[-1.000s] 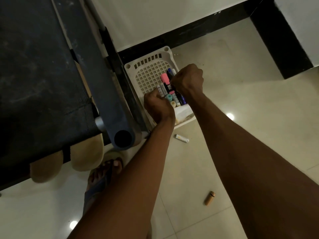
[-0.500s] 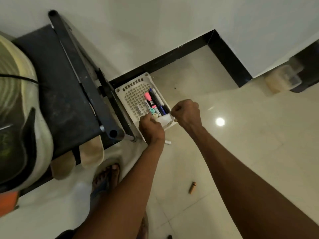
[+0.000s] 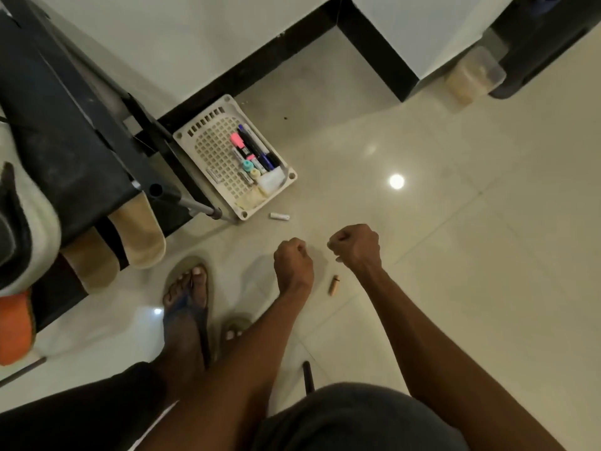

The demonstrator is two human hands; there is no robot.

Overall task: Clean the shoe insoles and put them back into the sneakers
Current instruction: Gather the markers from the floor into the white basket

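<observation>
Two tan insoles (image 3: 140, 236) (image 3: 92, 270) stick out side by side from under a dark bench (image 3: 65, 135) at the left. A white and black sneaker (image 3: 22, 222) lies at the left edge on the bench. My left hand (image 3: 292, 265) hovers over the floor as a fist, with nothing visible in it. My right hand (image 3: 356, 247) is beside it, fingers curled too; a pale speck shows under them, too small to tell what. Both hands are well apart from the insoles.
A white plastic basket (image 3: 201, 141) with several markers (image 3: 250, 148) stands by the bench leg. A small white tube (image 3: 279, 216) and a tan cylinder (image 3: 334, 284) lie on the tiled floor. My foot in a flip-flop (image 3: 188, 297) is below the insoles.
Both hands have drawn back out of the basket toward me and now hover over the floor. The view has risen and pulled away from the basket.
</observation>
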